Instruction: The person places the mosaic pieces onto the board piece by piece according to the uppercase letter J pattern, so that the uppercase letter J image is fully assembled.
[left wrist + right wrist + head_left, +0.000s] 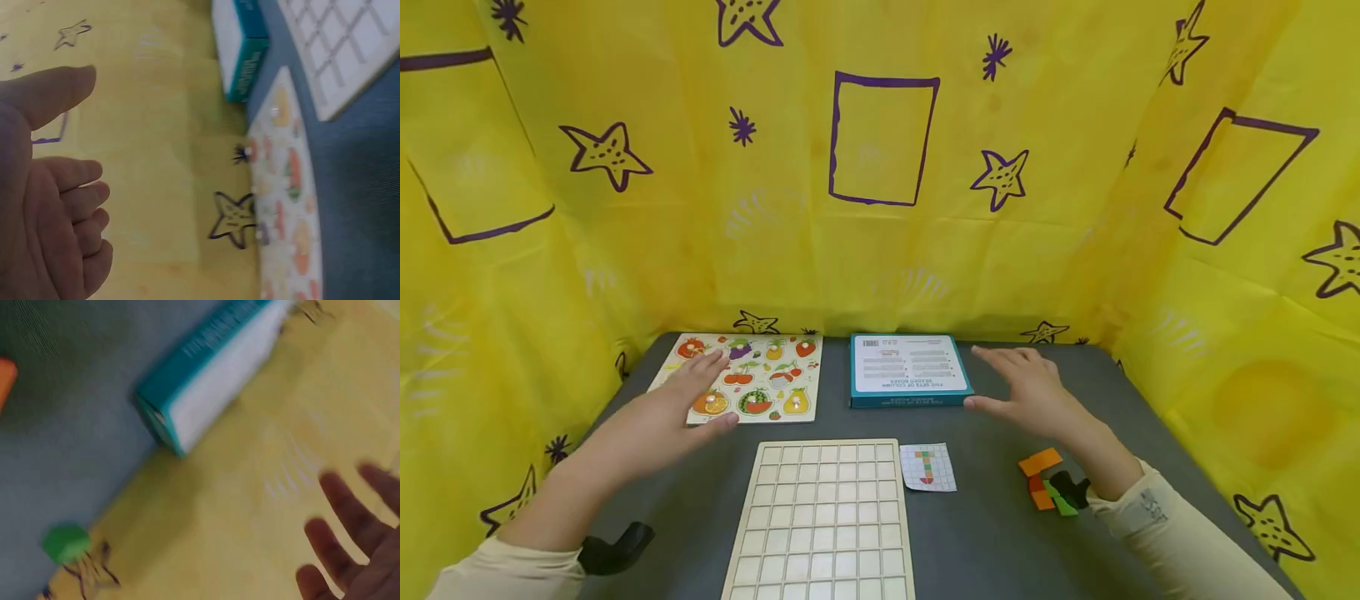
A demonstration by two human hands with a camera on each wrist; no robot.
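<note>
Left hand [655, 427] relaxed, right hand [1032, 393] spread, both empty. Pale wooden grid board [823, 517] near centre; flat orange, red, green tiles [1041, 461] near right; black wrist mount [1068, 490] dipping could scatter them.

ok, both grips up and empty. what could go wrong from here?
1. The black wrist mount overlaps the loose coloured pieces in the head view; lowering the right grip there might scatter them.
2. Those pieces lie bunched together, so picking one could drag its neighbours.
3. The pattern card lies right by the edge of the grid board; nudging the board could shift it.
</note>
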